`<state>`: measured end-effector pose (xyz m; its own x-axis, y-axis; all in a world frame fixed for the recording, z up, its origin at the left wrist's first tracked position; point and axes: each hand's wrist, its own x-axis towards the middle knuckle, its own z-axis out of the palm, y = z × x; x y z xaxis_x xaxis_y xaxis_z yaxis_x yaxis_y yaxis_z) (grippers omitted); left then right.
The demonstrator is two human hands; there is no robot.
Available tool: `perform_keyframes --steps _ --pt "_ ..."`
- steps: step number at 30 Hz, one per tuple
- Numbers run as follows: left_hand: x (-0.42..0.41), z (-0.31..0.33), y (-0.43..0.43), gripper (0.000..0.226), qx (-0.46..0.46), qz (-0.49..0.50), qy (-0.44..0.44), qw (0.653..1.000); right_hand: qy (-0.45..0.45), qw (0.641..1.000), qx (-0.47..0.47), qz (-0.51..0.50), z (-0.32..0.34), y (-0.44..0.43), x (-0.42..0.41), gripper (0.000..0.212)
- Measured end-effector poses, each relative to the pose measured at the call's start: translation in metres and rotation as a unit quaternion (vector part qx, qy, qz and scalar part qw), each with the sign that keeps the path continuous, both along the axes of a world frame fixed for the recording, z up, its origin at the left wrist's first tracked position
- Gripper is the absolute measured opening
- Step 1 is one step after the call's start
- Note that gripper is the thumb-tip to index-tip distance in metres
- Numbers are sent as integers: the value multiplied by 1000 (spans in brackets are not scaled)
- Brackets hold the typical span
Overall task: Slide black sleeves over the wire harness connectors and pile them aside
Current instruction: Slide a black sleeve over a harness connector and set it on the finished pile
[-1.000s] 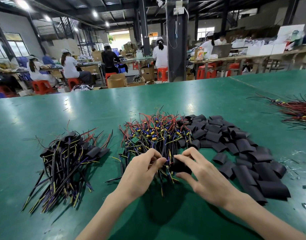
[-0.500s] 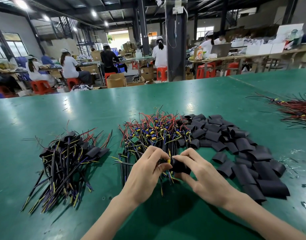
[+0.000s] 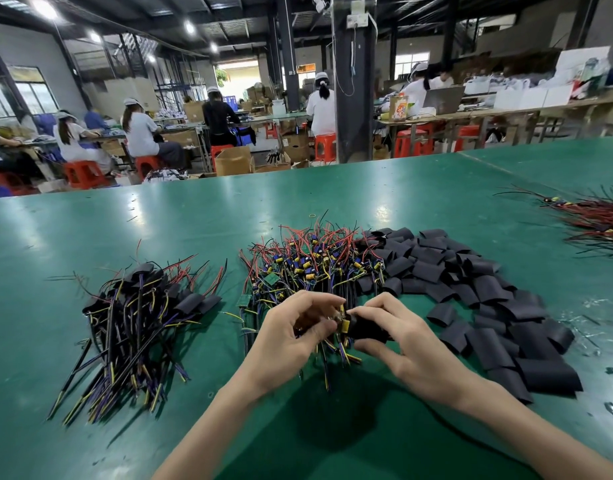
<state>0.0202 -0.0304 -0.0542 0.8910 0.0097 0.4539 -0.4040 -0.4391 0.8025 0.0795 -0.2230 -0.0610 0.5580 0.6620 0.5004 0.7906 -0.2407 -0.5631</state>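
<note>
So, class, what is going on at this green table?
A person is sleeving harnesses. The left hand holds a wire harness by its connector end, while the right hand pinches a black sleeve against it; the sleeve is not yet fully on. The sleeved harnesses lie piled to the left, bare harnesses in the middle, loose sleeves to the right.
</note>
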Motion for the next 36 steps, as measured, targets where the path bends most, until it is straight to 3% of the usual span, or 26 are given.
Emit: perform_keyframes --steps 7,12,22,28,32,36 --pt "-2 -3 -6 21 -30 18 20 999 -61 998 -30 -1 -2 -2 0 37" --pt "-3 -4 -8 33 -35 27 12 999 -56 997 -41 13 -3 0 0 40" --pt "-4 -6 -15 27 -54 37 32 997 -79 996 -33 -4 -5 1 -2 44" --pt "-3 -6 -12 24 -4 39 44 998 -92 995 -38 -5 -7 3 -3 48" --pt "-4 2 -3 25 47 74 -5 996 -108 993 -51 -26 -8 4 -5 56" --pt "-5 24 37 37 75 227 -134 962 -138 984 -53 -103 -6 0 -2 64"
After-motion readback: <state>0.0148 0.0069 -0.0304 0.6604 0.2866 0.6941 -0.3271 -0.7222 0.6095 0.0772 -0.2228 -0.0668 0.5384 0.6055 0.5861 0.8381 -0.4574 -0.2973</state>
